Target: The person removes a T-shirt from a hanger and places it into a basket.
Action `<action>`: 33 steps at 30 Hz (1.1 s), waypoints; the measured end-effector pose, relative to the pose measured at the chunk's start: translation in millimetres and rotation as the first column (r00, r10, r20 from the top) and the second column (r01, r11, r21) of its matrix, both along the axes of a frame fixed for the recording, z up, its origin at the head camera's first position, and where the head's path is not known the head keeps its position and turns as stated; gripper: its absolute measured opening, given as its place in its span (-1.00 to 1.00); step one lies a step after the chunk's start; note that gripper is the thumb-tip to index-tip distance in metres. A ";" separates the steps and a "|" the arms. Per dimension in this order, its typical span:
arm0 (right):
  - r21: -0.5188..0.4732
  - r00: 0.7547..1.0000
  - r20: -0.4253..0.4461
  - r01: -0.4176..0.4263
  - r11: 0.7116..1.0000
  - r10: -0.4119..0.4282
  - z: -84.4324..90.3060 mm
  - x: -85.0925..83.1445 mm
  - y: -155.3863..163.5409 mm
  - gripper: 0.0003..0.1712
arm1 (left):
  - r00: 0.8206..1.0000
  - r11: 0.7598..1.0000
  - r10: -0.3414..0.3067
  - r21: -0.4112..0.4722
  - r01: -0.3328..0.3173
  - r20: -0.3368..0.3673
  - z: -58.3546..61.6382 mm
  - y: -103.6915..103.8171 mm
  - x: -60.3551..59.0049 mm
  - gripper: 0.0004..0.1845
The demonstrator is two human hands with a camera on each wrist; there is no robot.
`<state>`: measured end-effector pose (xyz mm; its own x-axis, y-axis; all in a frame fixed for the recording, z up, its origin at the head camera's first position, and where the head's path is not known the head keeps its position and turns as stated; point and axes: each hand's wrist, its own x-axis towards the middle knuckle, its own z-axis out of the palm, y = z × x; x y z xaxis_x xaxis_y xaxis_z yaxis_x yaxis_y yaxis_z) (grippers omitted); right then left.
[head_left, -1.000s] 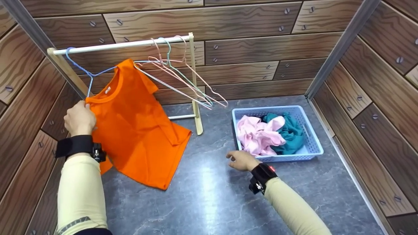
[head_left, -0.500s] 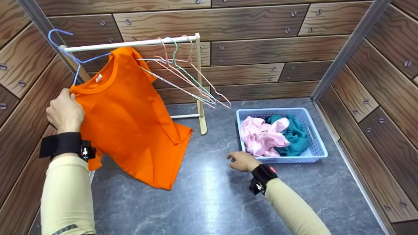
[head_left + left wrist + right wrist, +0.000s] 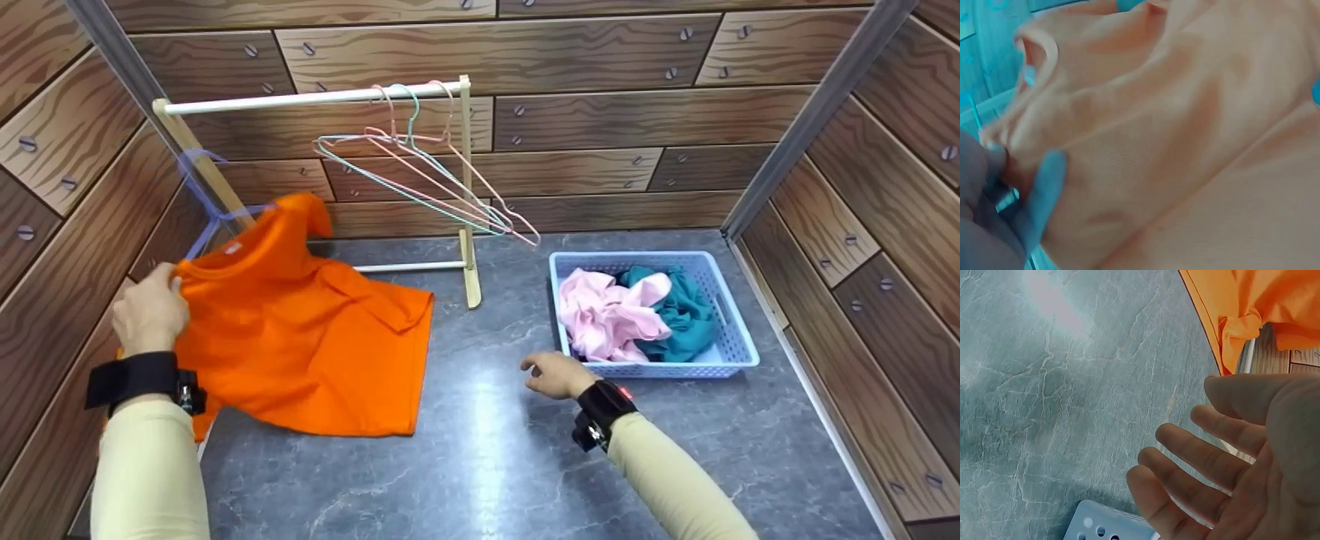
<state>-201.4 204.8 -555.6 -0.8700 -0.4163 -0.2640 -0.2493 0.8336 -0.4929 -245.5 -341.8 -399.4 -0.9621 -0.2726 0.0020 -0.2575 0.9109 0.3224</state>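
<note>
My left hand [image 3: 152, 311] pinches an orange T-shirt [image 3: 322, 360] at its shoulder, beside the neckline. Inside the shirt is a blue hanger [image 3: 215, 217], blurred, its hook off the rack bar and in front of the rack's left post. In the left wrist view, the thumb and fingers [image 3: 1047, 185] close on the cloth near the collar. The shirt's lower part spreads over the floor. Holding nothing, my right hand [image 3: 559, 375] has loosely bent fingers and hovers at the basket's near-left corner; the right wrist view shows its fingers [image 3: 1202, 455] apart.
A small clothes rack [image 3: 300, 100] stands at the back left. Several pink and green hangers [image 3: 414, 120] hang at its right end. On the right, a light blue basket [image 3: 739, 330] holds pink cloth [image 3: 611, 315] and teal cloth [image 3: 686, 322]. Wood-patterned walls surround the floor.
My left hand has lifted the hanger's hook off the rack bar, then lowered the hanger and shirt to the left of it. The right hand stays put.
</note>
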 end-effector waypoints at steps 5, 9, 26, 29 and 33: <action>-0.007 1.000 0.004 -0.015 1.000 0.015 0.5 -0.8 -5.1 -0.66 | 0.970 0.972 -0.229 -0.073 0.224 -0.076 -11.7 8.8 3.1 -0.64; -0.036 0.999 -0.045 -0.024 0.999 0.023 1.3 -1.7 -5.9 -0.67 | 0.930 0.944 -0.331 -0.044 0.328 -0.159 -15.3 28.3 0.8 -0.66; -0.346 0.671 -0.629 0.209 0.915 -0.392 39.3 -2.7 -11.3 -0.55 | 0.773 0.743 -0.599 0.213 0.634 -0.209 -27.9 153.9 -19.2 -0.72; -0.353 0.550 -0.730 0.205 0.913 -0.406 50.0 0.3 -6.0 -0.69 | 0.761 0.724 -0.615 0.235 0.649 -0.206 -28.4 177.1 -20.8 -0.72; -0.370 0.472 -0.772 0.210 0.905 -0.425 60.8 3.2 5.7 -0.80 | 0.743 0.686 -0.633 0.289 0.668 -0.217 -26.5 198.6 -22.9 -0.72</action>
